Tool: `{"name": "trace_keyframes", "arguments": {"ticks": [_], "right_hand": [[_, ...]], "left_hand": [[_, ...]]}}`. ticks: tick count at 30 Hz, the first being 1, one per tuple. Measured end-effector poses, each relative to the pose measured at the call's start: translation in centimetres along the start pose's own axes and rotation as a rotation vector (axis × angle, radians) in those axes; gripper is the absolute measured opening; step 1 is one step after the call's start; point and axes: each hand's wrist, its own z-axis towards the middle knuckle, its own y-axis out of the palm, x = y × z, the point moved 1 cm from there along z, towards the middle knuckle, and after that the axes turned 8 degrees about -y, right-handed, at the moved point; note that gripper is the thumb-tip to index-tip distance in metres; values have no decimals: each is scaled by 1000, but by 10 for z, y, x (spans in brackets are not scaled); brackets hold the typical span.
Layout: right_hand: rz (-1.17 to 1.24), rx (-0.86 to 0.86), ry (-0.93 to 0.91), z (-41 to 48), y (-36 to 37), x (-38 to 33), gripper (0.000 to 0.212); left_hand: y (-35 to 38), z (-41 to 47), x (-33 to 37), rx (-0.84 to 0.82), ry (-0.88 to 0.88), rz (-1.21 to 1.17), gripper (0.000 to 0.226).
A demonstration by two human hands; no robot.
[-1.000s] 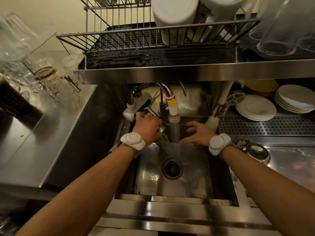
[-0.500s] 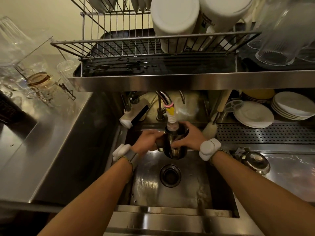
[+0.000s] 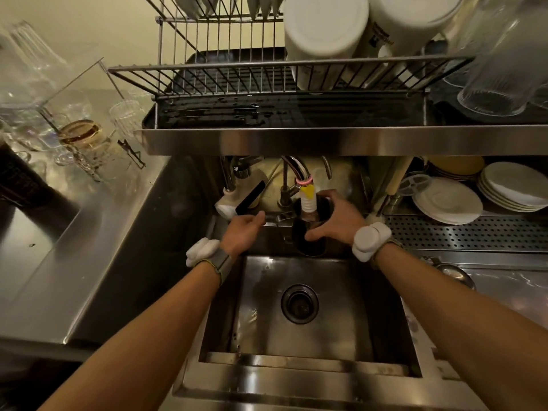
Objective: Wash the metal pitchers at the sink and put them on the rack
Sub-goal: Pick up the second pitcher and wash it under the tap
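My right hand (image 3: 335, 219) grips a dark metal pitcher (image 3: 308, 241) and holds it upright under the faucet nozzle (image 3: 307, 200), whose white ribbed tip reaches into the pitcher's mouth. My left hand (image 3: 244, 229) hovers to the left of the pitcher with its fingers loosely curled, holding nothing, near the tap base at the sink's back edge. The steel sink (image 3: 258, 321) lies below, with its drain (image 3: 299, 304) in the middle. The wire dish rack (image 3: 225, 81) stands on the shelf above the sink, its left half bare.
White containers (image 3: 326, 34) and a ribbed glass (image 3: 498, 81) fill the rack's right side. Stacked plates (image 3: 447, 200) sit on the perforated drainboard at right. Glassware (image 3: 77, 137) crowds the left counter. A small metal item (image 3: 453, 274) lies right of the sink.
My left hand has let go of the pitcher and moved left. The right hand alone now holds it, raised higher around the nozzle. The camera has tilted slightly.
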Motion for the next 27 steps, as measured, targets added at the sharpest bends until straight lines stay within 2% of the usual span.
{"name": "trace_keyframes", "arguments": {"ticks": [4,8,13,16,23,25,27], "right_hand": [[-21,-117,-29,0,9,-3,88],[-29,-31,-5,-2,1,3,91],[1,-137,16,-2,2,2,91],[-19,-27,32,-4,-4,2,93],[165,-1,72,-17,29,17,94],[172,-38,97,-21,32,24,100],[143,-85,121,-23,31,31,112]], "left_hand": [[-1,0,1,-9,7,-3,35],[0,-1,2,-9,32,-7,36],[3,-2,3,-32,39,-7,39],[7,-7,5,-70,23,-44,37],[29,-16,5,-188,61,-110,30],[32,-15,0,-184,104,-48,29],[33,-12,1,-104,173,107,28]]}}
